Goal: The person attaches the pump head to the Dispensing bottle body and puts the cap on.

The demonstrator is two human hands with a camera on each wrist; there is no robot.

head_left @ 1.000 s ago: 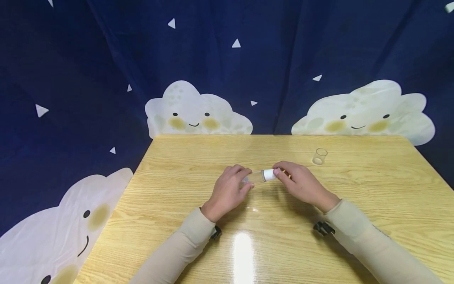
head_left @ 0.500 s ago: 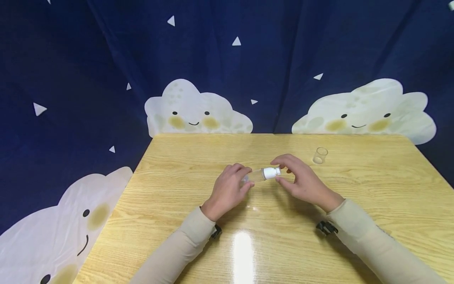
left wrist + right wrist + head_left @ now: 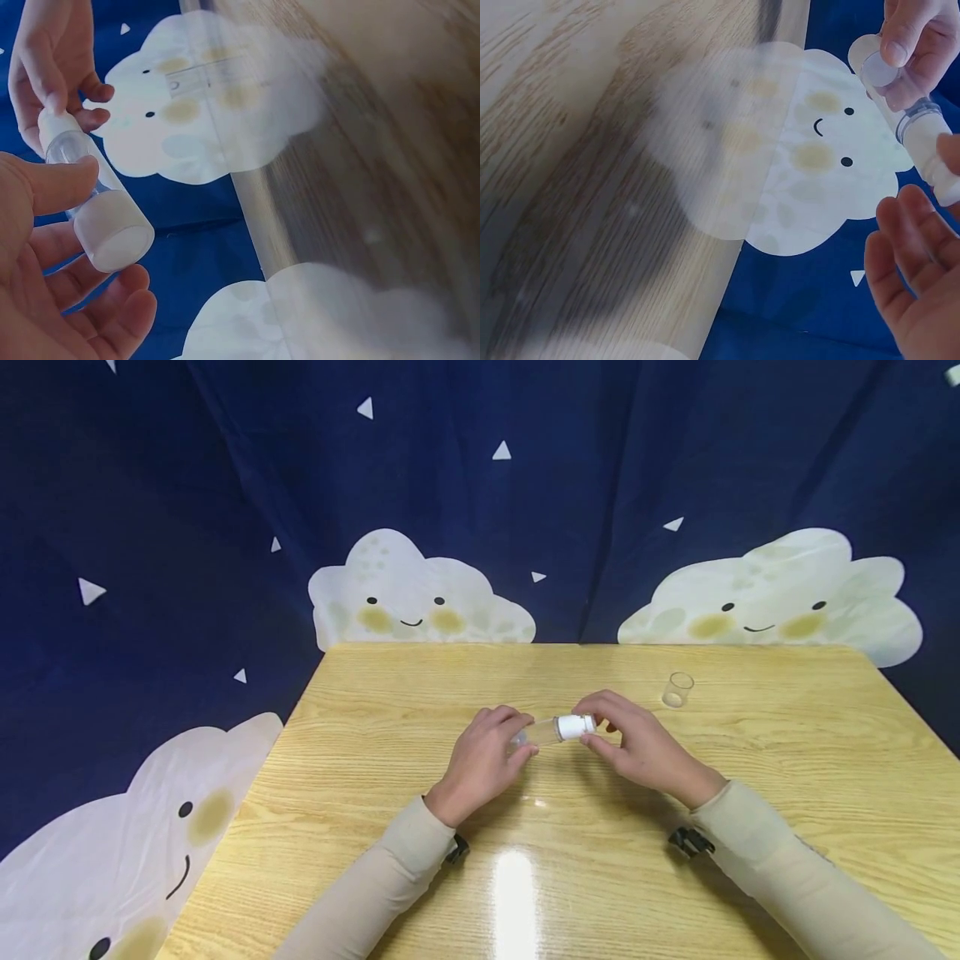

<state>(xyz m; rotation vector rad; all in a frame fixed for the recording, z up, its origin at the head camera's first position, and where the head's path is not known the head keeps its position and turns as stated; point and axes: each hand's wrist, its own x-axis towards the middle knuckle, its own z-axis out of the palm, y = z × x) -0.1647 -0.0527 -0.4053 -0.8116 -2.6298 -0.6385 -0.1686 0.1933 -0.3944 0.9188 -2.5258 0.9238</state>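
Fingers [image 3: 516,722] — at both ends; bottle [image 3: 561,729] between

**Light wood desk [image 3: 375,693] with a small clear cup [image 3: 677,690] on it**

Looks honey-yellow from the head camera, with darker grain running mostly side to side. Pretty glossy too: throws back a big white glare patch [image 3: 514,902] near the front edge of the view, plus a tiny bright spot [image 3: 538,802] just beyond. Catches some soft shadows around the middle. Comes across way browner and greyer from both wrist cameras, with pale cloud-shaped reflections [image 3: 289,105] on the surface. As for the cup, stands upright right of the middle, near the far edge. Shows a thin round rim on top.
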